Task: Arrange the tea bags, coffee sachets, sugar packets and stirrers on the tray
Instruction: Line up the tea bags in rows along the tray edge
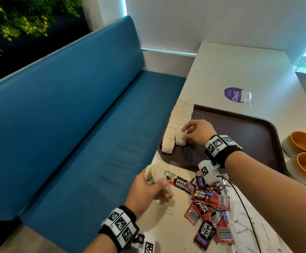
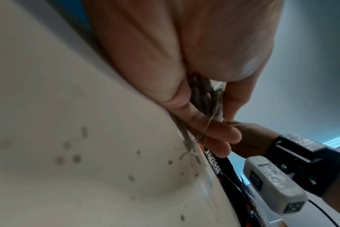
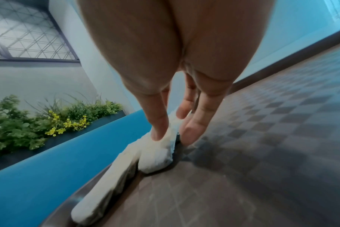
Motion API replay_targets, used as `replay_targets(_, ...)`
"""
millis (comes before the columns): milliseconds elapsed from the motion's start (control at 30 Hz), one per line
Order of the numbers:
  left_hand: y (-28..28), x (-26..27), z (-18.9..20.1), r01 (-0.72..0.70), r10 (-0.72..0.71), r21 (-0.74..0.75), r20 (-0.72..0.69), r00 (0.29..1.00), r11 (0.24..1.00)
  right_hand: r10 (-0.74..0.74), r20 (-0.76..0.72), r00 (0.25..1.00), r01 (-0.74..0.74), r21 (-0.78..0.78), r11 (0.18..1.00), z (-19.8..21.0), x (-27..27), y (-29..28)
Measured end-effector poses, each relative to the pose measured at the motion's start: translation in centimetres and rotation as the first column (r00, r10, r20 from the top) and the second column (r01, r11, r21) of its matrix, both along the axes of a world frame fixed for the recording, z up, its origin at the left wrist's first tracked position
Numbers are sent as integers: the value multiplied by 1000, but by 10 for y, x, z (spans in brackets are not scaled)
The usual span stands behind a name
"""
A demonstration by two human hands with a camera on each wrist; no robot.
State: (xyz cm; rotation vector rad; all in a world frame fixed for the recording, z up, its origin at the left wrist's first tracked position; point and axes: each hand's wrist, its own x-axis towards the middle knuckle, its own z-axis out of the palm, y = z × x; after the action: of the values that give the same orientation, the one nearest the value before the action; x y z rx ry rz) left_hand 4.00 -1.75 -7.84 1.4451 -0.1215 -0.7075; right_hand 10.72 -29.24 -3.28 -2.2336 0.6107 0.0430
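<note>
Two rows of white tea bags [image 1: 177, 123] lie along the left edge of the brown tray [image 1: 249, 136]. My right hand [image 1: 185, 133] pinches the nearest tea bag [image 1: 180, 141] of the inner row between thumb and fingers. In the right wrist view the thumb [image 3: 159, 133] lies on that tea bag [image 3: 157, 153] and the fingers stand beside it on the tray [image 3: 262, 138]. My left hand [image 1: 157, 183] grips a bunch of tea bags [image 1: 154, 175] just off the table's left edge; their strings [image 2: 206, 130] hang over my fingers. Red and black coffee sachets [image 1: 208, 203] lie piled in front of the tray.
Two orange bowls [image 1: 305, 145] stand right of the tray. White printed packets [image 1: 243, 231] lie under the sachet pile. A purple sticker [image 1: 232, 94] and a clear wrapper [image 1: 246, 96] sit beyond the tray. A blue bench [image 1: 75, 134] runs along the table's left side.
</note>
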Motion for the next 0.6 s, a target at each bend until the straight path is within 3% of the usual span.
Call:
replay_targets(100, 0, 1, 0, 3, -3, 2, -5, 1000, 1000, 34, -30, 999, -35, -55, 998, 2, -1, -2)
replay_targets(300, -1, 0, 3, 2, -2, -25, -20, 1000, 1000, 108, -129, 986, -111, -23, 994, -2, 1, 7)
replay_targets(600, 1, 2, 1, 13, -14, -59, -16, 1000, 998, 85, -69, 994, -90, -74, 993, 0, 1, 5)
